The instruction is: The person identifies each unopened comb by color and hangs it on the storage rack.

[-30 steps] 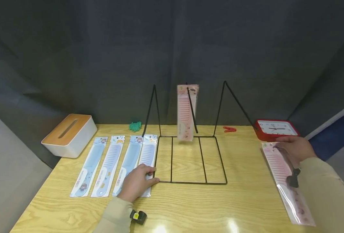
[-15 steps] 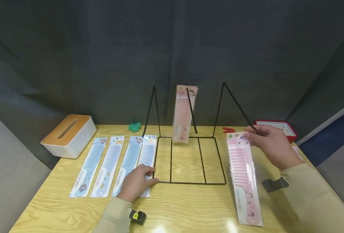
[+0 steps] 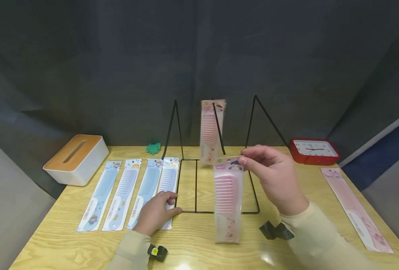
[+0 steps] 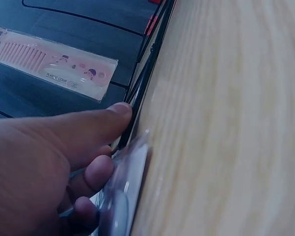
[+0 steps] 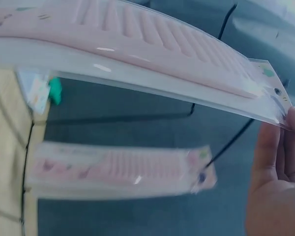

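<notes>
Our right hand [image 3: 273, 180] pinches the pink comb [image 3: 228, 198] by its top, long axis hanging handle-down above the table's [image 3: 199, 247] front edge, while our left hand [image 3: 155, 213] rests relaxed on a blue comb [image 3: 167, 187].

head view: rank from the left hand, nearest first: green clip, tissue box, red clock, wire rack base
1. wire rack base: front left corner, right at the fingertips of the left hand.
2. green clip: far table edge, behind the hand.
3. tissue box: far left corner.
4. red clock: far right.

On your counter [image 3: 68, 240] you have a white tissue box [image 3: 74, 159] far left, a red clock [image 3: 313, 150] far right, and a green clip [image 3: 153, 148] behind.
</notes>
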Demonstrator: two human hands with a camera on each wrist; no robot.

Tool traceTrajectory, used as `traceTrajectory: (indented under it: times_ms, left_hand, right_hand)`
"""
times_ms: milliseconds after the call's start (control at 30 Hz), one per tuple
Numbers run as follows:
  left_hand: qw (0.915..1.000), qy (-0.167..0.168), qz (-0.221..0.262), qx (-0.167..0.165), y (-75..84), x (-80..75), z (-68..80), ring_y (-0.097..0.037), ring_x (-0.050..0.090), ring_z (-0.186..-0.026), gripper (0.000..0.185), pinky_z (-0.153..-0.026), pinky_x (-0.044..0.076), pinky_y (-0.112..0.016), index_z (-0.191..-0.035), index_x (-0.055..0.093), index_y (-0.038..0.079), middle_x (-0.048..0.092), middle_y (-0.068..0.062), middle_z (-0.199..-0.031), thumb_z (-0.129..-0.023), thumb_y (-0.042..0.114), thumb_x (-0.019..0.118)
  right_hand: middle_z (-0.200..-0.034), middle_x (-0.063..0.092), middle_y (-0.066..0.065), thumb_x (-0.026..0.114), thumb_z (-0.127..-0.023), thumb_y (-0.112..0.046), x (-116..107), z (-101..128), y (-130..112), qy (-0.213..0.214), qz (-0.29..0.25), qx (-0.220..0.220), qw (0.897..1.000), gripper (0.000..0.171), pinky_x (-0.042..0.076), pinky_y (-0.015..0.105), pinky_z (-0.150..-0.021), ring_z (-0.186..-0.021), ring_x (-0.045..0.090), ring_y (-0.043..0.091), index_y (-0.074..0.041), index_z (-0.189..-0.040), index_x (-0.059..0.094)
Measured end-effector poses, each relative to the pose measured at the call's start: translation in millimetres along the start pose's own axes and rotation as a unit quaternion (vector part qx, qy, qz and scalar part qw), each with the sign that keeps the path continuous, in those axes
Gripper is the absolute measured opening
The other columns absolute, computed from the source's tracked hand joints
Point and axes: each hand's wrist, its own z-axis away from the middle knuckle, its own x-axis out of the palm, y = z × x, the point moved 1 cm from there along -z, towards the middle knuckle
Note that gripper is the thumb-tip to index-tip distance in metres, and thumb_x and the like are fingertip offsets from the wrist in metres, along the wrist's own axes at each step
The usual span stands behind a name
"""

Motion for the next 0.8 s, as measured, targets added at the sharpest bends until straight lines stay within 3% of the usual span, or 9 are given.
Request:
traceTrajectory:
  times_ms: [133, 233, 533, 700, 800]
  left_hand:
    - [1.0, 0.007, -0.005, 0.004, 1.6, 0.2, 0.8, -0.013, 0.059, -0.084, 0.047, -0.075, 0.052, -0.038, -0.121, 0.069, 0.017, 0.06, 0.01, -0.097, -0.082, 0.04, 0.082]
    - [0.9998, 0.015, -0.01, 0.011, 2.5, 0.9, 1.8, -0.019, 0.064, -0.095, 0.047, -0.082, 0.054, -0.042, -0.122, 0.07, 0.016, 0.061, 0.005, -0.108, -0.083, 0.039, 0.082]
    - [0.9991, 0.026, -0.002, 0.032, 1.4, 2.4, 1.9, -0.025, 0.063, -0.113, 0.044, -0.095, 0.052, -0.046, -0.122, 0.07, 0.013, 0.062, 0.002, -0.125, -0.084, 0.033, 0.082]
    - [0.9987, 0.028, 0.005, 0.041, -0.2, 2.4, 1.4, -0.026, 0.061, -0.119, 0.045, -0.1, 0.049, -0.047, -0.123, 0.069, 0.013, 0.063, 0.002, -0.129, -0.084, 0.032, 0.082]
    - [0.9984, 0.028, 0.007, 0.048, -0.4, 1.9, 1.1, -0.027, 0.06, -0.121, 0.047, -0.101, 0.048, -0.048, -0.124, 0.069, 0.012, 0.063, 0.001, -0.132, -0.084, 0.032, 0.082]
  right_hand:
    - [-0.093, 0.071, 0.01, 0.071, -0.086, 0.012, 14, 4, -14, -0.007, -0.058, -0.053, 0.997, 0.015, 0.058, 0.025, -0.073, -0.078, 0.066, 0.017, 0.011, -0.102, 0.07]
    - [-0.094, 0.071, 0.011, 0.072, -0.086, 0.011, 19, 4, -21, 0.002, -0.051, -0.066, 0.996, 0.015, 0.058, 0.025, -0.072, -0.078, 0.065, 0.019, 0.008, -0.102, 0.071]
    - [-0.095, 0.074, 0.008, 0.074, -0.089, 0.002, 25, -4, -19, 0.027, -0.024, -0.035, 0.999, 0.018, 0.058, 0.026, -0.076, -0.079, 0.066, 0.019, 0.009, -0.105, 0.069]
    - [-0.095, 0.074, 0.005, 0.075, -0.09, -0.004, 24, -6, -14, 0.034, -0.007, -0.024, 0.999, 0.016, 0.057, 0.025, -0.075, -0.08, 0.065, 0.019, 0.003, -0.104, 0.072]
    - [-0.094, 0.074, 0.006, 0.074, -0.089, 0.0, 23, -6, -13, 0.039, -0.027, -0.023, 0.999, 0.014, 0.058, 0.025, -0.075, -0.08, 0.065, 0.019, 0.002, -0.103, 0.072]
